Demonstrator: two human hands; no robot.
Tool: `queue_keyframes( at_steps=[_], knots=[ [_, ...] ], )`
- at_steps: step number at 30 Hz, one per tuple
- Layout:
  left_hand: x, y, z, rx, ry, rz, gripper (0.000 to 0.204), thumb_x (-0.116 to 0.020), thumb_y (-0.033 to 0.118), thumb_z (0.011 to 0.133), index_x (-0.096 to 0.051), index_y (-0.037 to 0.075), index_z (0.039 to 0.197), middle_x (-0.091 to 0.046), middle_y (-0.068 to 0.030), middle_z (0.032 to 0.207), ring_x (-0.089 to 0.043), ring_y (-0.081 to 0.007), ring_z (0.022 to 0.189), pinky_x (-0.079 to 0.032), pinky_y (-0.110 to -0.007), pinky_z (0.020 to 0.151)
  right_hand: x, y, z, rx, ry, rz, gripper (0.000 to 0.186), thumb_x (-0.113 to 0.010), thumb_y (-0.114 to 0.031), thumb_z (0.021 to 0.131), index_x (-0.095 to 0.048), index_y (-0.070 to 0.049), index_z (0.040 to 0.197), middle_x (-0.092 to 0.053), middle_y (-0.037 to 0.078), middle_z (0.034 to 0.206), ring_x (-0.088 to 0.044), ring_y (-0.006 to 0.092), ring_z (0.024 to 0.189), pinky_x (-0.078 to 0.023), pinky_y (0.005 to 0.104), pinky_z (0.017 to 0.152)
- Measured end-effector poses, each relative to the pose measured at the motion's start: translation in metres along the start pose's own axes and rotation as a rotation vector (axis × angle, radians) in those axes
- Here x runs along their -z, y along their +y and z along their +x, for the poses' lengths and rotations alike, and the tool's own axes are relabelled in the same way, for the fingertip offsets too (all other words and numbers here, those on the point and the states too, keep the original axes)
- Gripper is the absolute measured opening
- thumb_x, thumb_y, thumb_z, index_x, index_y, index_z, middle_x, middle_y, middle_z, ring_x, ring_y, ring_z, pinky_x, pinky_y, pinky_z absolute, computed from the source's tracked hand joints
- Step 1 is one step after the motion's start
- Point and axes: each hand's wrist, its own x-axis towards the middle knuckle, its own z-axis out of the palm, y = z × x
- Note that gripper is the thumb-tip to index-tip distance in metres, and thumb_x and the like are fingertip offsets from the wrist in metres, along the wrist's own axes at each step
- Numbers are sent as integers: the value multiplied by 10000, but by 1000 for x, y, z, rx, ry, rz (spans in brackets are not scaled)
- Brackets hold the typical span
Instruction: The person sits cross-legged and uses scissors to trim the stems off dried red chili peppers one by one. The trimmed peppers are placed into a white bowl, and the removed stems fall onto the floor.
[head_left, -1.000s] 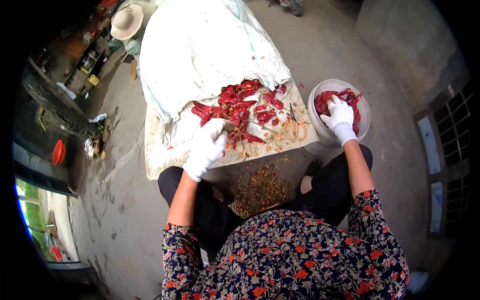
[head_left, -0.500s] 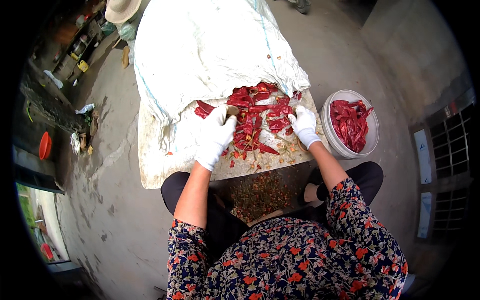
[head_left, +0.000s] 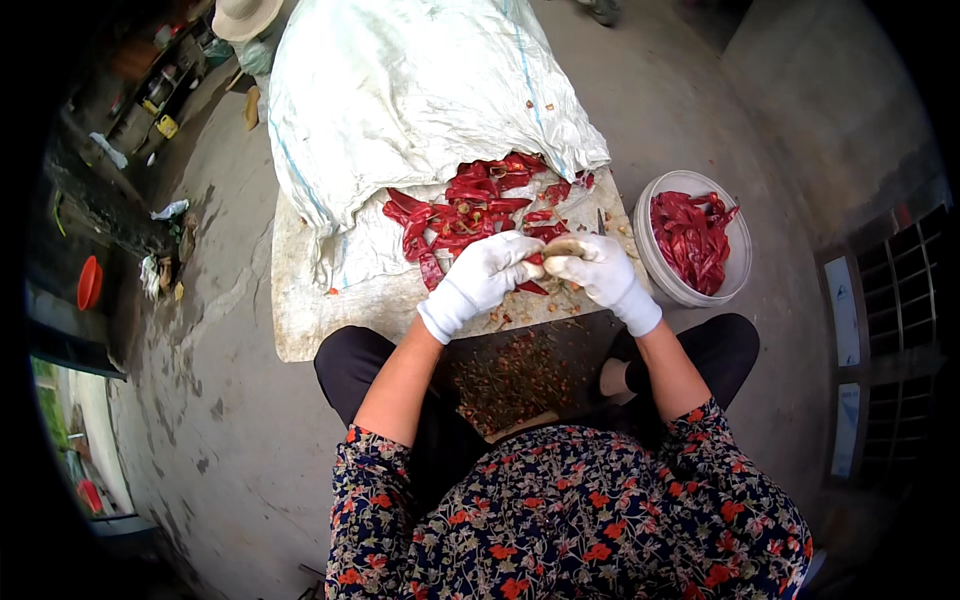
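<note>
At the frame's centre, near the front edge of the pale flat board (head_left: 300, 335), the white-gloved left hand (head_left: 482, 274) and white-gloved right hand (head_left: 604, 274) pinch a small red pepper piece (head_left: 536, 259), mostly hidden; grey concrete floor (head_left: 230, 430) lies open at left.

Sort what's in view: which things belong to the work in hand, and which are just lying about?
Seemingly in the work:
- left hand and right hand, fingertips meeting at a red piece
- red peppers on the board
- white sack
- white bucket of peppers

Seemingly lying about:
- straw hat
- orange basin
- yellow container
</note>
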Motion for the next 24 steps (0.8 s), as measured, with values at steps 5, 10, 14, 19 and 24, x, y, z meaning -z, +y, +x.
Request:
queue_keyframes(
  at_steps=[5, 10, 14, 19, 24],
  knots=[
    [-6, 16, -4, 164, -118, -313, 460, -773, 381, 956, -725, -5, 1201, -738, -129, 1077, -702, -219, 977, -549, -365, 878, -25, 55, -27, 87, -124, 1126, 216, -713, -97, 994, -712, 7, 1183, -773, 151, 1039, -777, 297, 908, -647, 443, 845],
    [11, 31, -1, 119, -15, -27, 269, -781, 217, 930, -755, 25, 1116, -733, -147, 1013, -720, -253, 942, -571, -358, 859, -51, 69, -21, 114, -16, 1330, 191, -724, -145, 998, -750, -88, 1179, -780, 66, 1009, -766, 233, 880, -619, 451, 801],
    [94, 29, 2, 644, 733, -30, 237, -659, 244, 1027, -756, 65, 1149, -755, -94, 964, -684, -115, 737, -559, -255, 659, -23, 64, -45, 469, -281, 1414, 210, -734, -275, 999, -790, -152, 1161, -782, 63, 941, -736, 196, 789, -571, 395, 768],
    [112, 8, -18, 640, 742, 288, 405, -675, 317, 998, -672, 10, 1263, -693, -149, 1121, -669, -213, 1000, -568, -332, 891, 4, 42, -49, -37, -241, -411, 423, -670, -383, 1020, -727, -22, 1235, -778, 158, 1060, -755, 252, 944, -585, 359, 914],
    [76, -3, -3, 473, 499, 182, 331, -635, 280, 1056, -671, 14, 1249, -694, -71, 1040, -623, -158, 909, -512, -283, 820, 11, 108, 37, 84, 405, -1112, 439, -689, -389, 956, -709, -150, 1323, -714, 159, 1262, -714, 341, 1088, -566, 457, 955]
  ],
)
